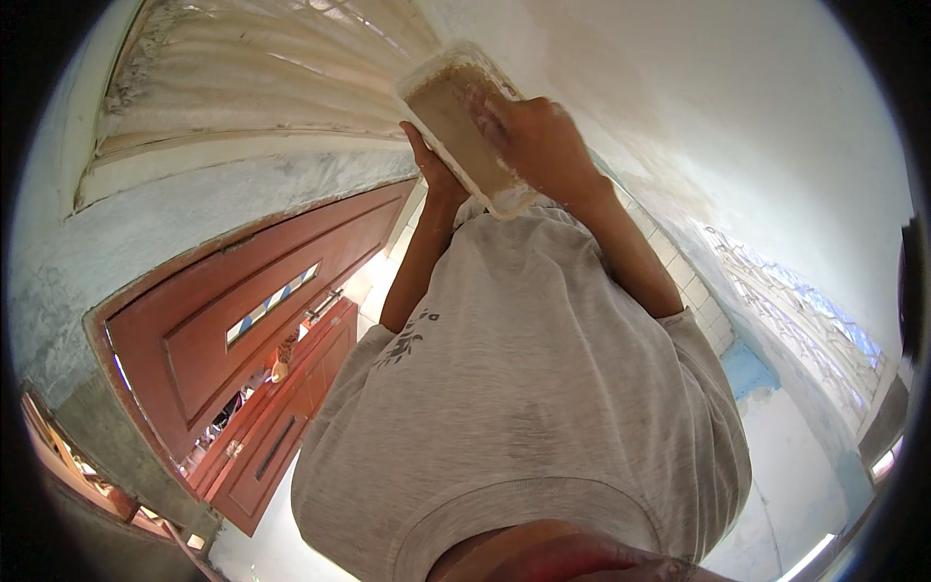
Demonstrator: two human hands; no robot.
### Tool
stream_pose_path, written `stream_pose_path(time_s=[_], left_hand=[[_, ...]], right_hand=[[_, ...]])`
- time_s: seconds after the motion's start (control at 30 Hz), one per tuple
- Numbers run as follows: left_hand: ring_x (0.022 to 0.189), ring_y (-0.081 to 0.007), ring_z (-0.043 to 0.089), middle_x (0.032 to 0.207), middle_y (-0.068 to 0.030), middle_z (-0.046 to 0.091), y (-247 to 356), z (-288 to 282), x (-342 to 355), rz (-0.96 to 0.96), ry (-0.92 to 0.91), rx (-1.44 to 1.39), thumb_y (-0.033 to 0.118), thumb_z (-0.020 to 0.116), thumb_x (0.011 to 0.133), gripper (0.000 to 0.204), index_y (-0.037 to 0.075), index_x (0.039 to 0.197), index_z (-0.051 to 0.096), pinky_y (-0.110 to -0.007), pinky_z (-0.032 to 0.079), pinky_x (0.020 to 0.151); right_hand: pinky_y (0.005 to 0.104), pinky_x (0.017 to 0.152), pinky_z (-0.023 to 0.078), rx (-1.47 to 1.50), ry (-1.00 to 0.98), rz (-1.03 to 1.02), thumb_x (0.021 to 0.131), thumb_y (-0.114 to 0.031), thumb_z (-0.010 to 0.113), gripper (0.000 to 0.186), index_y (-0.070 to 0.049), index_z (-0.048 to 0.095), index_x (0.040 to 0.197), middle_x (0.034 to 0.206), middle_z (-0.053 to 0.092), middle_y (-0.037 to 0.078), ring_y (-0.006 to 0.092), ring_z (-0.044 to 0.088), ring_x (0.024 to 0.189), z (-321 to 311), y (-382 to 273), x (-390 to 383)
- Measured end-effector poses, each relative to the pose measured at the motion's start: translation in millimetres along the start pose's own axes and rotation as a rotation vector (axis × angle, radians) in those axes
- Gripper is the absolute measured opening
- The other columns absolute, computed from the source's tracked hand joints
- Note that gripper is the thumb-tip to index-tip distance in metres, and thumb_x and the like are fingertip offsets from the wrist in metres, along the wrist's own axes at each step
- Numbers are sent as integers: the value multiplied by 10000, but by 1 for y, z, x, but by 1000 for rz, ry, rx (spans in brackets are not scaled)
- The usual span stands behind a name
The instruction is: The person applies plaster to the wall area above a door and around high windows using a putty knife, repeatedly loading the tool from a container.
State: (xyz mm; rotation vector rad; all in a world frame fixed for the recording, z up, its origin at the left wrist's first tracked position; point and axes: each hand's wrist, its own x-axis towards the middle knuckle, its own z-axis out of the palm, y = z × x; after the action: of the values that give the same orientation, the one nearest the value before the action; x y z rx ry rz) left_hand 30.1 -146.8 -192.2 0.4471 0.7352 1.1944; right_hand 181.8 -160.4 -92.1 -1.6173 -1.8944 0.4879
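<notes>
Up in front of my chest, my left hand grips the left side of a pale, rectangular tub, its rim crusted white and its inside coated with grey-brown material. The thumb runs along the tub's edge; the other fingers are mostly hidden beneath it. My right hand reaches into the tub from the right, fingers bent and blurred, and I cannot make out whether anything is in them.
A red wooden door with a glass slit and metal handle is at left, below a framed, crumpled beige covering. At right are a patchy white wall, a tile band and a grilled window.
</notes>
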Motion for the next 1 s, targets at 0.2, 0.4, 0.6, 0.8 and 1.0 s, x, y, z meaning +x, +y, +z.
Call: stream_pose_path(time_s=[0.2,0.4,0.6,0.8,1.0], left_hand=[[1325,-295,514,1485,-112,508,-10,-5,2,-38,19,44,777,310,980,866,125,1542,405,-450,445,1116],[1309,-289,520,1457,-109,531,-15,4,3,-11,-53,137,791,293,974,873,122,1516,434,-448,450,1110],[1350,-289,501,1496,-92,509,-22,8,10,-73,-13,28,798,283,969,881,142,1545,404,-463,447,1117],[1349,-286,506,1495,-90,510,-22,7,15,-76,-71,-142,785,286,978,852,163,1551,391,-464,446,1120],[1336,-286,519,1488,-102,511,-27,-2,21,-137,-100,-241,774,303,983,843,152,1544,398,-456,464,1107]], right_hand=[[499,633,540,29,-153,-50,939,-193,665,193,-24,699,1027,721,662,213,394,668,664,-5,1,-7],[485,640,540,-91,-147,-106,907,-195,687,213,-18,703,1025,750,675,214,400,654,651,-2,17,-13],[411,602,540,135,-99,21,894,-157,733,211,24,691,993,709,687,169,305,679,608,-39,6,-6],[338,558,514,341,225,91,912,-204,753,205,-11,687,935,697,683,122,233,660,566,-70,19,-18],[299,577,521,355,182,22,925,-137,751,179,3,708,1027,747,719,92,136,670,623,-54,34,-27]])
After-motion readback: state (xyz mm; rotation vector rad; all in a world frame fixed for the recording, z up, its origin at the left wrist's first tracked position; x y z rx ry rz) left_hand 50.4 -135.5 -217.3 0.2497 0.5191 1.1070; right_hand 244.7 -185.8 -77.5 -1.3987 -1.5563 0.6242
